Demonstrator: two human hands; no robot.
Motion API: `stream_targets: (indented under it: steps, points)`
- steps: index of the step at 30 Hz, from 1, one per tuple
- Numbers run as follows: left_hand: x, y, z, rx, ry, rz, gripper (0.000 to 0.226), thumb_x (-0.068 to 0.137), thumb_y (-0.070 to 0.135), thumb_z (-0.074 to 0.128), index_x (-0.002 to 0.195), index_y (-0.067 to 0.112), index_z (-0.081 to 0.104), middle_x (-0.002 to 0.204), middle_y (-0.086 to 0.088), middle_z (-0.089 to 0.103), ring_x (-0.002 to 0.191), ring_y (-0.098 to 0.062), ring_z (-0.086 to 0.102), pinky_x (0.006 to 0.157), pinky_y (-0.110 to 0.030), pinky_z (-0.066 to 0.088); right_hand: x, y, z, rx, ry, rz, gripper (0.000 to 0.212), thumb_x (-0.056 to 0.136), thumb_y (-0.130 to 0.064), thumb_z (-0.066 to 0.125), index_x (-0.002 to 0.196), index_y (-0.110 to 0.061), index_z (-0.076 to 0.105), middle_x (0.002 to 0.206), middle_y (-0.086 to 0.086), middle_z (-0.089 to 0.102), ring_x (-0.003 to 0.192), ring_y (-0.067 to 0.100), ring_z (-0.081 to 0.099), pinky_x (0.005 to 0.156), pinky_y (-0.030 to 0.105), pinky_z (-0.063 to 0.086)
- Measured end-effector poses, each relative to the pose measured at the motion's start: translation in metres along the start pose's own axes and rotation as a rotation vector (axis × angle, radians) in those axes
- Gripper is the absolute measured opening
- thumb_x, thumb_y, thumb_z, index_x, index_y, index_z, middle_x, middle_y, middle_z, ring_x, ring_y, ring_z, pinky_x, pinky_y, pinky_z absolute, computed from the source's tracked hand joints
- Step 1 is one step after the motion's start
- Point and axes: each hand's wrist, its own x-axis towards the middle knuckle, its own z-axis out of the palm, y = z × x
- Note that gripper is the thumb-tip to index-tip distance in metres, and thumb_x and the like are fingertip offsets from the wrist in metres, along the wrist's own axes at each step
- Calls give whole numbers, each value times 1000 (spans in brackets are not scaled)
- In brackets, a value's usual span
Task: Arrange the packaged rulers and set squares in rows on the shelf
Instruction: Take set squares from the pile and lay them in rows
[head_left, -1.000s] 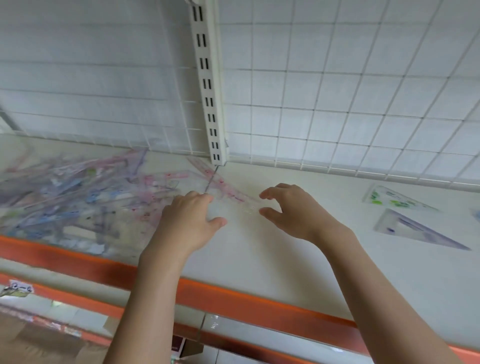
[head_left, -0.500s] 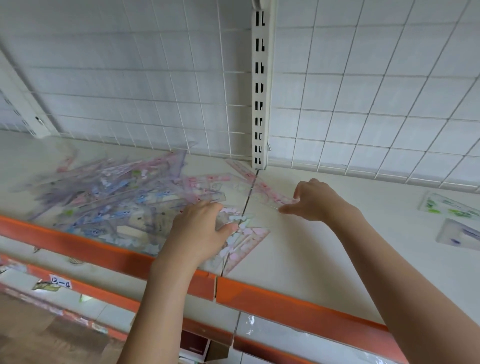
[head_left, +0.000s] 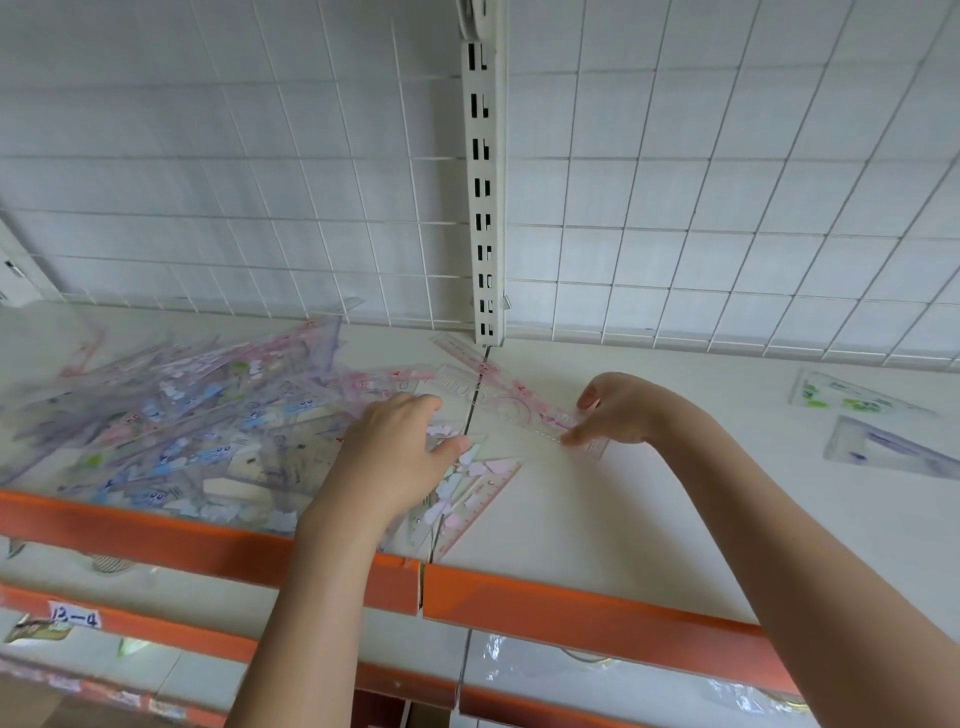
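- The white shelf (head_left: 597, 519) with an orange front edge (head_left: 571, 605) spans the view, backed by a white wire grid (head_left: 727, 208) and a slotted upright post (head_left: 484, 208).
- A loose pile of packaged rulers and set squares (head_left: 171, 431) covers the left half of the shelf, overlapping in no order.
- 2 packaged set squares lie flat at the far right, well apart from the pile: one with green print (head_left: 852, 397) nearer the grid, one with purple print (head_left: 888, 452) nearer the front.
- A pink set square (head_left: 478, 499) lies at the right edge of the pile, its tip reaching the orange edge beside the seam between the 2 shelf boards.
- A pink packaged ruler (head_left: 530, 400) runs diagonally from the foot of the post toward the right.
- The right hand (head_left: 623, 410) pinches the ruler's near end between thumb and curled fingers.
- The left hand (head_left: 395, 457) rests on the pile's right edge, fingers loosely spread; I cannot tell whether it grips anything.
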Motion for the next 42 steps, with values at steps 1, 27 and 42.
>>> stream_targets:
  steps: [1,27,42]
  points:
    - [1,1,1,-3,1,6,59,90,47,51,139,17,40,143,-3,42,131,-23,37,106,-38,34,0,2,0,6,-5,-2,51,77,-28,75,120,-4,60,124,7,60,111,24,58,90,32,47]
    - [24,6,0,25,59,105,44,94,32,49,135,16,46,136,-4,49,125,-25,43,104,-41,36,-30,9,6,50,132,-103,24,84,-8,59,105,-18,64,96,-2,53,80,14,50,64,22,39]
    - [120,36,10,377,-125,390,50,84,-4,48,130,15,50,132,-10,50,121,-28,46,98,-38,41,-62,53,-2,398,371,17,13,83,-10,64,89,-21,63,82,-6,63,67,11,53,52,21,37]
